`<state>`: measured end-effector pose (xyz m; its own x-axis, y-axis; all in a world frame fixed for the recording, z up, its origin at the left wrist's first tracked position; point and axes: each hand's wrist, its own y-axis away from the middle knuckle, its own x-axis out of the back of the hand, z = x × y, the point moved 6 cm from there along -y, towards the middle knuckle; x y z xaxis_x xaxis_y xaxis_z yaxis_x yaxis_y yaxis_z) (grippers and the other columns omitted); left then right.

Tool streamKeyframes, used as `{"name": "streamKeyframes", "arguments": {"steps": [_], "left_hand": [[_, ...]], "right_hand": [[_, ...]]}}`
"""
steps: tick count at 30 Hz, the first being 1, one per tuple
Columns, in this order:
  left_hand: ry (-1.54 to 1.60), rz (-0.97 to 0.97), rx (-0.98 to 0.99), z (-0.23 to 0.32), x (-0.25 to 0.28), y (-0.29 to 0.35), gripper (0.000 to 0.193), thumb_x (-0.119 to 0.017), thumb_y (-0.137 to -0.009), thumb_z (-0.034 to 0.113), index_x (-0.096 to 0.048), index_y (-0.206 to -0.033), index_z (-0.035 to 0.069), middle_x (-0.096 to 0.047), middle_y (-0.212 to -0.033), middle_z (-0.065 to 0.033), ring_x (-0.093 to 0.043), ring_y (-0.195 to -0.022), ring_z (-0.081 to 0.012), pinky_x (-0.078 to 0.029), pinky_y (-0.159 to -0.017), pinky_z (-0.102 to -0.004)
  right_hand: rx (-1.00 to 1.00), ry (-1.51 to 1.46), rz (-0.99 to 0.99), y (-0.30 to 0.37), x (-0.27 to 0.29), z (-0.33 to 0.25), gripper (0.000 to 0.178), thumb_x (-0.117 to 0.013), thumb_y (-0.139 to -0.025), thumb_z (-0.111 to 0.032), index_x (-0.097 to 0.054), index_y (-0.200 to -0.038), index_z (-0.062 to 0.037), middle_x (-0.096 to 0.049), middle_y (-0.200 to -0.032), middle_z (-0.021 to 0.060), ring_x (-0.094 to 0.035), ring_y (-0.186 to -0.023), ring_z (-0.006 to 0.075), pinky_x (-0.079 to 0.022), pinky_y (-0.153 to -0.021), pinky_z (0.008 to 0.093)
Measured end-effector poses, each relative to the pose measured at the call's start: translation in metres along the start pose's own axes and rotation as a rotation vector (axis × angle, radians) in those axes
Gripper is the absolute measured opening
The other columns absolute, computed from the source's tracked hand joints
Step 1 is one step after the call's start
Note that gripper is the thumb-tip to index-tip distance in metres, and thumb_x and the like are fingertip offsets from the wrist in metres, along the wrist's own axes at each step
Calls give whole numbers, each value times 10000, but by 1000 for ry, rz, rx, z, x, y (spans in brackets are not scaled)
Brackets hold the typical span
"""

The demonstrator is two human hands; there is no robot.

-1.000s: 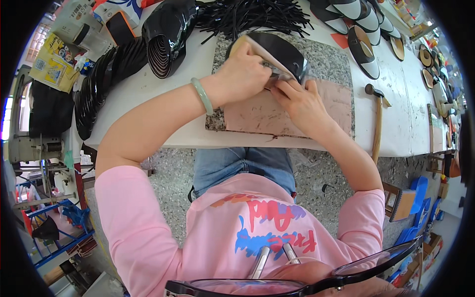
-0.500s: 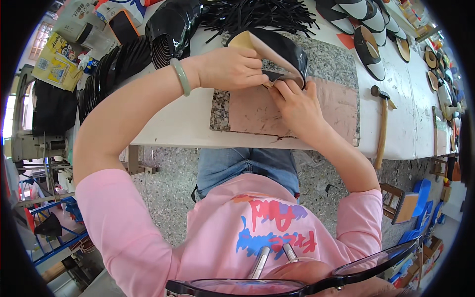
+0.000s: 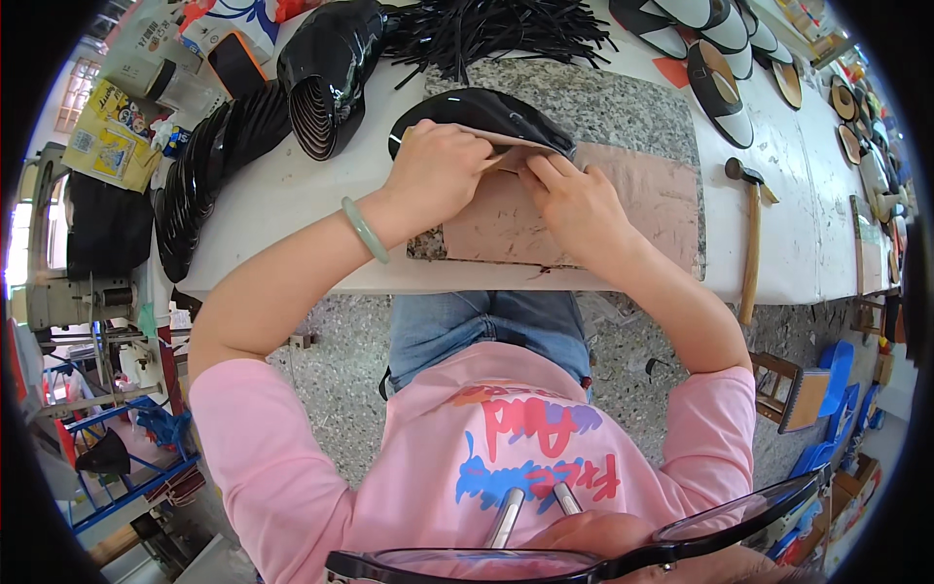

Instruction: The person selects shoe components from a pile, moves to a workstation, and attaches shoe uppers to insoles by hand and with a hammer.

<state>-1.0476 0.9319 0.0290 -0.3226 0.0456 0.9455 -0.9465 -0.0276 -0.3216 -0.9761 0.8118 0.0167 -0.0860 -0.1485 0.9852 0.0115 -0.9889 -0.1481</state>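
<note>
Between my hands is a glossy black shoe upper point(image 3: 486, 109) with a pale lining, its shiny outer face turned up. My left hand point(image 3: 438, 170) is closed on its near left edge, with a green bangle point(image 3: 365, 232) at the wrist. At the upper's right end, the fingers of my right hand point(image 3: 581, 209) pinch the near edge and lining, where the fingertips are partly hidden. Under the work lie a speckled stone slab point(image 3: 623, 102) and a scuffed pinkish sheet point(image 3: 662, 200).
A hammer point(image 3: 752, 234) lies right of the slab. Black strips point(image 3: 496, 34) are heaped behind it. Stacked black uppers point(image 3: 331, 68) and a fanned row of black pieces point(image 3: 219, 161) stand left. Black-and-white shoes point(image 3: 720, 92) sit far right, a phone point(image 3: 236, 66) far left.
My left hand has come nearer and to the left. The raised flap of the upper has come down, so its black outside now shows where the pale lining stood open.
</note>
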Motion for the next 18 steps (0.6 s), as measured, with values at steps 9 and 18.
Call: {"name": "streamKeyframes", "arguments": {"steps": [9,18], "left_hand": [[-48,-40,157,7,0,-4,111,-649,-776,217,-657,-779,106,-675,-724,-51,-645,-719,-229,-406,-704,-362],[13,-129,276,-4,2,1,119,-571,-775,138,-637,-737,46,-657,-648,-152,-673,-613,-299,-538,-568,-430]], "right_hand": [[27,-155,196,-10,-1,10,243,-579,-769,-139,-664,-989,-78,-535,-1040,0,-522,-1018,147,-495,-696,341],[19,-151,194,-17,-11,4,239,-600,-817,-261,-674,-1018,-156,-574,-1050,-42,-498,-1057,154,-379,-801,388]]}}
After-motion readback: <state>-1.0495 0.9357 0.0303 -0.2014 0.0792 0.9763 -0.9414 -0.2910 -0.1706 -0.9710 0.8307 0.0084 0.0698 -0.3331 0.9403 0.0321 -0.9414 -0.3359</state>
